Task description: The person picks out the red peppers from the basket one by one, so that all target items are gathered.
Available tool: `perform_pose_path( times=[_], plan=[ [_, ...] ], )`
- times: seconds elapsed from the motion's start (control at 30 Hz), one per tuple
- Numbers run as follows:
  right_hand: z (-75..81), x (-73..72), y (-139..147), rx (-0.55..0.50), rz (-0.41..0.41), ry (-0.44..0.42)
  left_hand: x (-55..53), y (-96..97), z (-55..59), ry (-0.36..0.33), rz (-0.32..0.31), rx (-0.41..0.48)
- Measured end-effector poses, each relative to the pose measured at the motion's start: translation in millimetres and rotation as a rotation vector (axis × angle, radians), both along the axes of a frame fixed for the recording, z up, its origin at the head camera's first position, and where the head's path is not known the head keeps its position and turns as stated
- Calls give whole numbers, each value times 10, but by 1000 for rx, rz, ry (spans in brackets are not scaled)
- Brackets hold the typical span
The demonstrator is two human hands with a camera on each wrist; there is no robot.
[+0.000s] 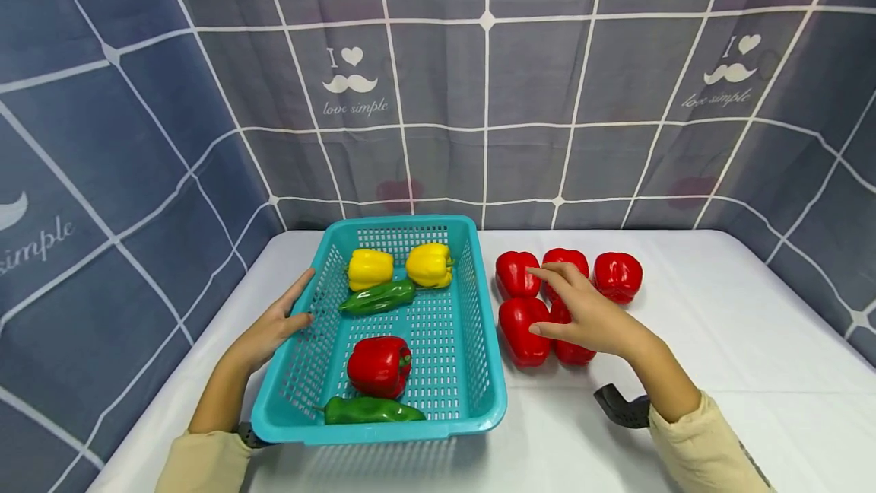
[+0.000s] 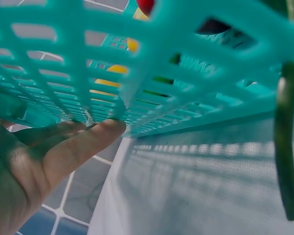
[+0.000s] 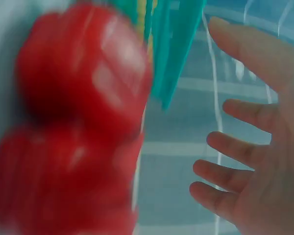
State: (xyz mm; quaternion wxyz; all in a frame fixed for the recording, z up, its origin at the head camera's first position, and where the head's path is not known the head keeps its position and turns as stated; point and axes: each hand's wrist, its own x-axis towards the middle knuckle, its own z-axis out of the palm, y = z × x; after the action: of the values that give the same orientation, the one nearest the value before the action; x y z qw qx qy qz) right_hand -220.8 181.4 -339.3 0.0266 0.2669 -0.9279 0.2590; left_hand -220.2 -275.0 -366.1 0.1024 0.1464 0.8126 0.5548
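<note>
A turquoise basket sits on the left of the table. It contains two yellow bell peppers, two long green peppers and one red bell pepper. My left hand rests against the basket's left rim, its fingers and thumb extended; the left wrist view shows that hand beside the perforated wall. To the right of the basket stand several red bell peppers. Over them hovers my right hand, fingers spread and holding nothing. In the right wrist view, red peppers lie apart from the fingers.
A white-covered table extends to the right. Grey checked cloth with white lines hangs behind it and along both sides. Dark straps show at my wrists.
</note>
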Motion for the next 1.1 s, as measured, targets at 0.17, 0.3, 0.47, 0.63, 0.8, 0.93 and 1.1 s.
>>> perform_pose_path(
  times=[0.17,0.3,0.47,0.63,0.8,0.93,1.1],
  plan=[
    [180,61,-543,71,165,12,-3,-1,11,-3,-4,12],
    [250,110,-906,168,273,-26,7,7,18,-2,-4,19],
    [226,167,-1197,297,367,-91,14,17,8,-13,6,22],
    [155,207,-1344,349,453,-112,19,11,9,-11,3,25],
    [90,227,-1419,379,491,-135,30,-5,6,-5,-6,44],
    [83,211,-1464,394,496,-155,31,3,15,8,2,15],
    [110,164,-1542,390,508,-227,36,16,40,22,21,-31]
  ],
)
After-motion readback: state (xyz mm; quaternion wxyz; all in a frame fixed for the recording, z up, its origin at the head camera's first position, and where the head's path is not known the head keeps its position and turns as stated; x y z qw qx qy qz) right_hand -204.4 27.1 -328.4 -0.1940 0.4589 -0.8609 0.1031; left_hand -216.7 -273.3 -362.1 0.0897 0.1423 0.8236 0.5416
